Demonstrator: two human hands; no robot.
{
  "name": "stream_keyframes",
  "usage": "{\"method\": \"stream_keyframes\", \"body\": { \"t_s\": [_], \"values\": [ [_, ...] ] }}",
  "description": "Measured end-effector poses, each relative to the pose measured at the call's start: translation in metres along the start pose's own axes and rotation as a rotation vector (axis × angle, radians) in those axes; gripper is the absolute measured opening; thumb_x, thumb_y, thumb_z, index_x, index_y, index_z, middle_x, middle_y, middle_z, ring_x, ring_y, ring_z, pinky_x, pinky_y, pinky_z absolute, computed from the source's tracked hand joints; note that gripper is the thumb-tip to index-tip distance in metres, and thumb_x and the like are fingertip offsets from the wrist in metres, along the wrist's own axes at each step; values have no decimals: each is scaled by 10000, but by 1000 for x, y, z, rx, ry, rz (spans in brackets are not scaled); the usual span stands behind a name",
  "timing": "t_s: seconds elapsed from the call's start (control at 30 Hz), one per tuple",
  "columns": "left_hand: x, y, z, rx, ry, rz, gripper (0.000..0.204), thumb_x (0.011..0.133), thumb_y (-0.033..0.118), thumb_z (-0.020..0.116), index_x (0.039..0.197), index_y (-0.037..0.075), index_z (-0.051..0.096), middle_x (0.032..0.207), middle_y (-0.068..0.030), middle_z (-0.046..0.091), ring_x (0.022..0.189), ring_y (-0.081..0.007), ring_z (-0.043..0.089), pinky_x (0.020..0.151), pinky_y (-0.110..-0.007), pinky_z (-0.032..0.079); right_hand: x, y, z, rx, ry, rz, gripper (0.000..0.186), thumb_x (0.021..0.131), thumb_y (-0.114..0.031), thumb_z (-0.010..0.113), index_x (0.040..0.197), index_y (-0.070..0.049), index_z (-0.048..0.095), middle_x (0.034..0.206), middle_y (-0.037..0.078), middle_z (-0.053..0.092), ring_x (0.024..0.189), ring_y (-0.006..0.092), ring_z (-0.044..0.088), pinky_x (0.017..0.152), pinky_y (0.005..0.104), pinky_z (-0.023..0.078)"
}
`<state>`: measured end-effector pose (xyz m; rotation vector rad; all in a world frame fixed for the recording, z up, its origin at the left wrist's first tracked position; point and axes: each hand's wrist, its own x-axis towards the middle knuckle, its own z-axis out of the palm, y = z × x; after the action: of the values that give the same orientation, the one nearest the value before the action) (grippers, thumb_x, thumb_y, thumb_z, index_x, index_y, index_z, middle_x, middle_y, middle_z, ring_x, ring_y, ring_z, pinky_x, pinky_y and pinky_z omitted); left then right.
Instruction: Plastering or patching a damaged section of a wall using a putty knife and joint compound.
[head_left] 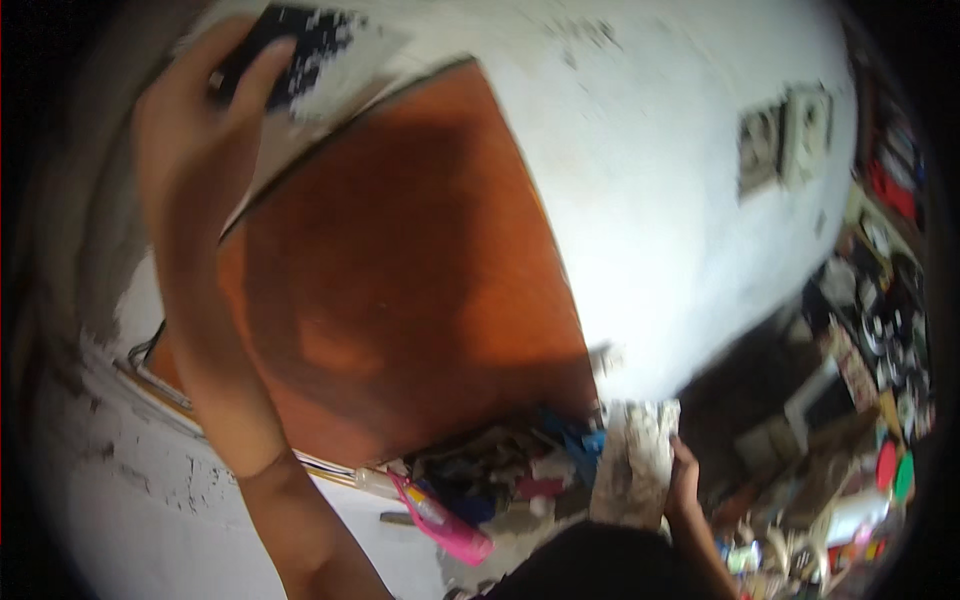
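From where I stand, the left hand (205, 125) is up high, fingers bent around a dark flat piece (305, 70) flecked with white, at the white wall (650, 190) just above the orange panel (400, 290); blur hides whether it actually touches the plaster. Held flat like that, it seems meant to lie broad-side to the surface. Down low, the right hand (683, 485) grips the edge of a pale, smeared board (635, 460), probably kept near the body so its face stays within easy reach of the other hand. A pink item (450, 530) hangs or lies by the panel's lower edge, near jumbled clutter (490, 470), perhaps just left where room allowed.
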<state>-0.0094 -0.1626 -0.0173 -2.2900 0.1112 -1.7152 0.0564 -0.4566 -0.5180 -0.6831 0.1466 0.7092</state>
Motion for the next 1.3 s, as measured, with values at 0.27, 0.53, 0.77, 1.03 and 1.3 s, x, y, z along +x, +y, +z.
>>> {"method": "stream_keyframes", "body": {
  "t_s": [0.27,0.53,0.77,1.03,1.3],
  "values": [
    [-255,107,73,-567,-378,391,63,822,15,634,880,16,657,830,-54,637,681,-196,625,615,-321,491,-10,-16,37,176,56,43,455,958,-340,468,1291,-32,504,1208,117,605,1071,262,588,945,393,460],
    [-345,158,46,-820,-463,169,93,797,38,690,889,52,699,880,-29,673,780,-174,643,671,-280,542,-5,-10,38,143,178,-65,491,956,-336,472,1337,-27,462,1277,123,553,1132,257,542,991,384,417],
    [-337,147,64,-744,-379,205,75,780,44,719,838,80,689,866,-32,683,796,-170,641,671,-288,550,-11,-43,46,197,8,128,488,964,-342,488,1333,-23,472,1246,130,582,1083,240,588,939,381,468],
    [-306,115,67,-701,-468,514,53,824,77,647,852,105,683,897,-2,676,908,-156,642,696,-301,550,-4,-68,41,284,-104,301,382,986,-228,505,1248,51,524,1158,169,638,997,226,659,883,352,543],
    [-287,115,70,-728,-423,693,75,846,99,637,790,149,632,864,27,655,953,-122,629,747,-277,535,2,-91,44,318,-247,432,315,994,-151,470,1180,86,562,1063,199,668,942,233,687,826,333,584]
  ]
}}
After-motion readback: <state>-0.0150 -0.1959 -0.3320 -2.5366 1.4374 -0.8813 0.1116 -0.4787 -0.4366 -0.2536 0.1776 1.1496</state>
